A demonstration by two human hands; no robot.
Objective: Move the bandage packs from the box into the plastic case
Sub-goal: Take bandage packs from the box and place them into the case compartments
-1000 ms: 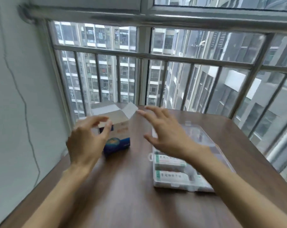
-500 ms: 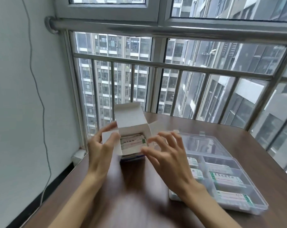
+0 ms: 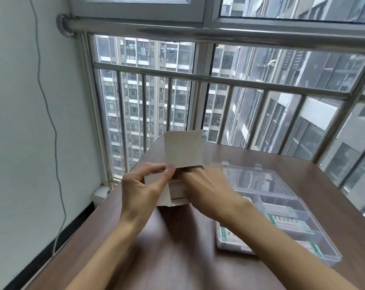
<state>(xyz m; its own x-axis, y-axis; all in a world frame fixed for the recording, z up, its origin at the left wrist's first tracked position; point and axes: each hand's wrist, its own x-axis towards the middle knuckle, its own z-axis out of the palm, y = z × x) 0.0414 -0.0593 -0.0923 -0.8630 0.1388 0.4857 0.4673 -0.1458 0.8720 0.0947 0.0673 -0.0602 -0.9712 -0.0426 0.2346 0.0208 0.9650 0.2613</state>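
Box (image 3: 177, 191) on table (image 3: 177, 248), lid flap up; left hand (image 3: 142, 189) pinches side flap, right hand (image 3: 206, 191) reaching in, blurry, grip can't tell. Plastic case (image 3: 282, 216) w/ packs (image 3: 288, 223) beside.

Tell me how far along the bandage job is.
Done: several bandage packs already lie in the open plastic case. In hand: the left hand holds the box open while the blurred right hand reaches in. Left: whatever remains inside, which is hidden.
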